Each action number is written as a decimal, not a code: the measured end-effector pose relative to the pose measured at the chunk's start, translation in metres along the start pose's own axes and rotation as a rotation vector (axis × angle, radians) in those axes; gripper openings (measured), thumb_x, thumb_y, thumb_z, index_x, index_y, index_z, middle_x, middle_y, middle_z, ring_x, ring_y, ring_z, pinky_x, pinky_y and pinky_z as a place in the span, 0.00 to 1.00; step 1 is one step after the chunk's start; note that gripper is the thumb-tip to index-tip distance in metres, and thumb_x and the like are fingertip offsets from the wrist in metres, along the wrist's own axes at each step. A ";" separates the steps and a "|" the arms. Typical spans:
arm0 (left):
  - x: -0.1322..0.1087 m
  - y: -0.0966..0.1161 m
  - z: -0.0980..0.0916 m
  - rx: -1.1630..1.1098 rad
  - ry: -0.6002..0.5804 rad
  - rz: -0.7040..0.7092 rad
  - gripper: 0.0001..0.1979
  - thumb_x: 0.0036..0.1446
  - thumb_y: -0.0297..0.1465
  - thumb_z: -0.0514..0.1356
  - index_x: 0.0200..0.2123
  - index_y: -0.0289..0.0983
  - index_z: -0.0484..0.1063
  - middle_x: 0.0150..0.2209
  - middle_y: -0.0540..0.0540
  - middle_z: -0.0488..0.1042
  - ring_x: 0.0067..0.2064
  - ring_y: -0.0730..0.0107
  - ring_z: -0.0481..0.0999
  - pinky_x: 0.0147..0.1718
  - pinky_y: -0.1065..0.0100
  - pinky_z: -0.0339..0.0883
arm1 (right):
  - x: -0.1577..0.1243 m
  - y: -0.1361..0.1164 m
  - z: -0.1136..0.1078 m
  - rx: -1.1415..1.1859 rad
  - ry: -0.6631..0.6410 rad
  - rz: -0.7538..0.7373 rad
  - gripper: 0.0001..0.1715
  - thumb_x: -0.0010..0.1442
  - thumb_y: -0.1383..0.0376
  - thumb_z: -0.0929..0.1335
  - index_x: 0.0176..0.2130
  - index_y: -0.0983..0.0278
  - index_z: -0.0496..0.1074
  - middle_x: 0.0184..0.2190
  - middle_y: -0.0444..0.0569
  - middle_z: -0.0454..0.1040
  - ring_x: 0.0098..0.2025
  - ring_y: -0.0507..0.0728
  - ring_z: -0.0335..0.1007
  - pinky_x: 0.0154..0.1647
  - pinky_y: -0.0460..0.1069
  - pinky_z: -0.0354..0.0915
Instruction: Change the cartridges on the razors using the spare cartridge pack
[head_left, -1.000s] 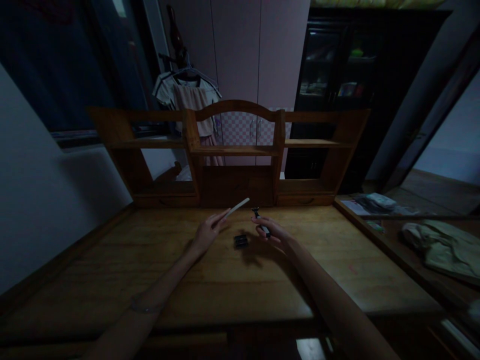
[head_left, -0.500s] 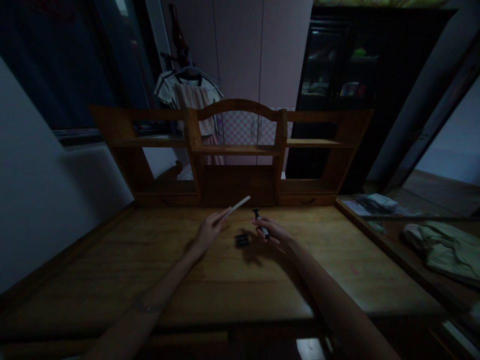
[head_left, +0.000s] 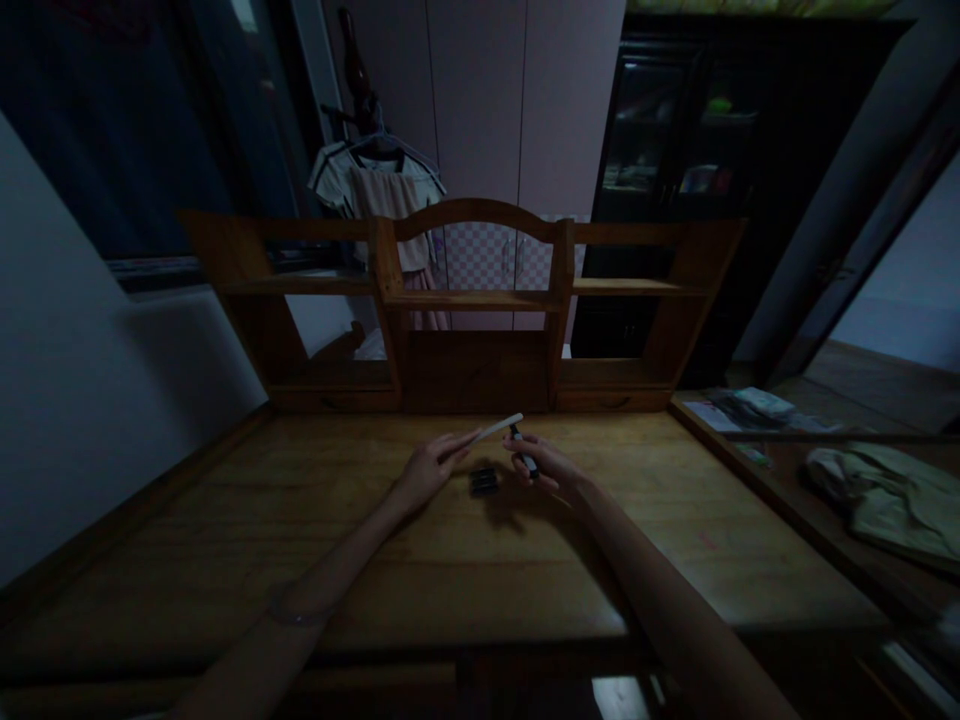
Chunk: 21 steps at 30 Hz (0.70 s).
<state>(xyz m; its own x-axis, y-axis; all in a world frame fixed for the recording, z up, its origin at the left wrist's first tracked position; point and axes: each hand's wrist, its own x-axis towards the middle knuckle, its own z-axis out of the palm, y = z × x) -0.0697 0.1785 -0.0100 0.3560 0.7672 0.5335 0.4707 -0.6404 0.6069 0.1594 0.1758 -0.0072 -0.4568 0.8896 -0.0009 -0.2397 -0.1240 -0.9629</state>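
Note:
A slim pale stick [head_left: 498, 427], perhaps a brush, is pinched in my left hand [head_left: 429, 470]. It points right and slightly up, and its far end meets or overlaps the head of the razor; I cannot tell whether they touch. My right hand [head_left: 546, 464] is closed around the razor's dark and white handle [head_left: 528, 461], held up at a tilt above the desk. Between and below my hands, small black pieces [head_left: 484, 481] lie grouped on the desktop; their kind is too dark to make out.
The wooden desk [head_left: 300, 520] has a shelf unit [head_left: 472, 300] along its back edge. Clothes [head_left: 382, 190] hang behind it at the left. At the right, a lower surface holds a light cloth bag [head_left: 900, 500] and a plastic-wrapped item [head_left: 761, 402].
My left hand has moved right and a little down, bringing the stick's tip from beside the razor to its head. My right hand and the black pieces have stayed in place.

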 end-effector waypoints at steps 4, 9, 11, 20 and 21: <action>-0.001 -0.005 0.003 0.089 0.037 -0.069 0.18 0.60 0.34 0.52 0.54 0.48 0.66 0.44 0.47 0.74 0.43 0.67 0.73 0.43 0.67 0.65 | -0.003 -0.004 0.003 -0.022 0.004 0.002 0.14 0.53 0.59 0.70 0.34 0.66 0.66 0.15 0.39 0.67 0.12 0.46 0.56 0.12 0.40 0.55; 0.001 -0.013 -0.005 0.081 0.121 -0.097 0.19 0.60 0.35 0.52 0.55 0.44 0.65 0.45 0.46 0.75 0.43 0.66 0.74 0.44 0.67 0.65 | -0.002 -0.001 0.001 -0.010 -0.002 0.004 0.15 0.53 0.59 0.70 0.36 0.65 0.66 0.15 0.39 0.66 0.12 0.46 0.58 0.11 0.40 0.54; 0.000 -0.008 -0.005 0.044 0.107 -0.046 0.19 0.60 0.35 0.52 0.55 0.44 0.64 0.48 0.46 0.73 0.45 0.66 0.73 0.45 0.66 0.65 | -0.001 0.000 0.001 -0.008 0.015 0.002 0.15 0.52 0.59 0.70 0.36 0.65 0.65 0.15 0.38 0.66 0.12 0.46 0.58 0.10 0.39 0.52; 0.000 -0.008 -0.003 0.131 0.090 -0.095 0.19 0.60 0.33 0.52 0.55 0.47 0.64 0.42 0.46 0.75 0.41 0.67 0.74 0.42 0.67 0.66 | -0.004 -0.005 0.004 -0.048 -0.022 0.011 0.15 0.53 0.58 0.70 0.35 0.65 0.65 0.16 0.41 0.68 0.12 0.46 0.59 0.06 0.39 0.44; 0.000 -0.009 -0.005 0.112 0.109 -0.095 0.20 0.60 0.33 0.52 0.55 0.46 0.63 0.43 0.46 0.75 0.42 0.67 0.74 0.43 0.66 0.66 | -0.004 -0.004 0.004 -0.057 -0.021 0.012 0.15 0.53 0.58 0.70 0.36 0.65 0.65 0.16 0.40 0.69 0.12 0.46 0.59 0.05 0.39 0.43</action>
<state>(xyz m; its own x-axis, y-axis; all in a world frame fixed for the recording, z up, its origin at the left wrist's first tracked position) -0.0781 0.1841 -0.0125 0.2188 0.8119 0.5412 0.5872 -0.5525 0.5915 0.1590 0.1705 -0.0017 -0.4774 0.8787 -0.0079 -0.1849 -0.1093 -0.9767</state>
